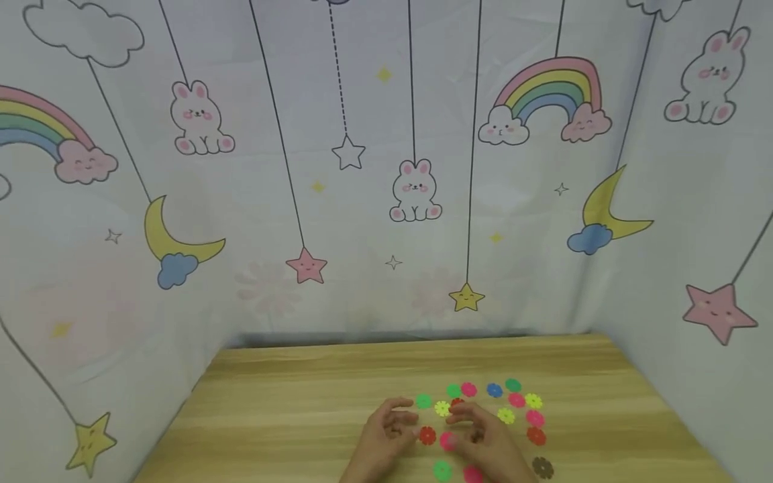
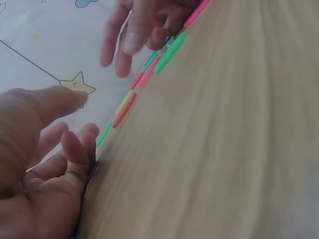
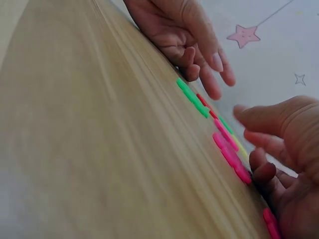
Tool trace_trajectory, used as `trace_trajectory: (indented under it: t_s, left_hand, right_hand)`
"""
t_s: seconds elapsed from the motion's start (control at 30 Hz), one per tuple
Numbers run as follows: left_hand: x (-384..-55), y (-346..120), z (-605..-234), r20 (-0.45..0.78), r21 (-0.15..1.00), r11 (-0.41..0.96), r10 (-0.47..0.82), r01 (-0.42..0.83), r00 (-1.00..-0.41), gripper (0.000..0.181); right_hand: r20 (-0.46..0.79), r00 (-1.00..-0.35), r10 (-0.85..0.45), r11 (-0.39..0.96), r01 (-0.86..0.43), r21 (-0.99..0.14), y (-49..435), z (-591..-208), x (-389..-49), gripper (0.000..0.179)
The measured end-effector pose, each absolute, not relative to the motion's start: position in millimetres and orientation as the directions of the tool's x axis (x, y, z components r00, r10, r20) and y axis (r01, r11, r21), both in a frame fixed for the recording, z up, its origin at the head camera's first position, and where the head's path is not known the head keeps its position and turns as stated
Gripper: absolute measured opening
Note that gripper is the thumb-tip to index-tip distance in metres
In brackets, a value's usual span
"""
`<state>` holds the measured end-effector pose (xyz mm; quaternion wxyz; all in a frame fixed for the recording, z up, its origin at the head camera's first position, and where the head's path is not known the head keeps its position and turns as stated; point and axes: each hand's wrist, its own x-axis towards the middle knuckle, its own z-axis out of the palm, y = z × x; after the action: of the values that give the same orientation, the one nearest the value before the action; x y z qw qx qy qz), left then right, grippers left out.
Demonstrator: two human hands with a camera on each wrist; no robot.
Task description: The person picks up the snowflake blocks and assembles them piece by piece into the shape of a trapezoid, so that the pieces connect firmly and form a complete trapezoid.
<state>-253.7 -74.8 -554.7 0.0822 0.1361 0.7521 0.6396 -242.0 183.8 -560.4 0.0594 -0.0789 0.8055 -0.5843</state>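
Note:
Flat flower-shaped plastic discs lie spread on the wooden table around both hands. My left hand (image 1: 386,436) is left of the discs, its fingers loosely bent with nothing between them. Nearest to it are a red disc (image 1: 427,435) and a green disc (image 1: 423,401). My right hand (image 1: 486,439) hovers over the group, thumb and fingers apart and nothing held. Its thumb partly covers a pink disc (image 1: 447,441); its fingers partly hide another red disc (image 1: 457,403). In the right wrist view, a pink disc (image 3: 232,158) lies flat beside the right hand (image 3: 294,164).
More discs lie beyond and right of the right hand, including a blue disc (image 1: 494,390), a yellow one (image 1: 534,401) and a dark brown one (image 1: 543,467). A light wood table (image 1: 272,416) is enclosed by a printed cloth (image 1: 362,221) at back and sides.

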Motion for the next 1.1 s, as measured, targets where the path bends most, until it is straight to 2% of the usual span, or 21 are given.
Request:
trace_trajectory:
  t_s: [0.17,0.47,0.67,0.8,0.93,1.1]
  left_hand:
    - [-256,-70,-557,0.087,0.950,0.257,0.331,0.179,-0.939,0.040]
    - [-256,-61,-549,0.180,0.849,0.380,0.445,0.367,-0.877,0.040]
    - [-261,-62,-551,0.267,0.794,0.367,0.506,0.485,-0.820,0.027]
    - [-263,-62,-555,0.314,0.742,0.356,0.564,0.568,-0.764,0.029]
    - [-263,-63,-557,0.323,0.745,0.345,0.562,0.570,-0.762,0.033]
    - [-262,-62,-558,0.285,0.800,0.315,0.549,0.510,-0.786,0.036]
  right_hand:
    - [0.062,-0.967,-0.248,0.422,-0.165,-0.891,181,-561,-241,0.056]
    - [0.124,-0.960,-0.252,0.491,-0.237,-0.838,176,-562,-239,0.044]
    - [0.129,-0.961,-0.246,0.434,-0.229,-0.871,176,-560,-238,0.044]
    - [0.163,-0.960,-0.226,0.401,-0.244,-0.883,175,-559,-237,0.037]
    - [0.241,-0.956,-0.169,0.418,-0.291,-0.861,171,-559,-236,0.027]
    - [0.234,-0.970,-0.067,0.349,-0.243,-0.905,167,-553,-233,0.034]
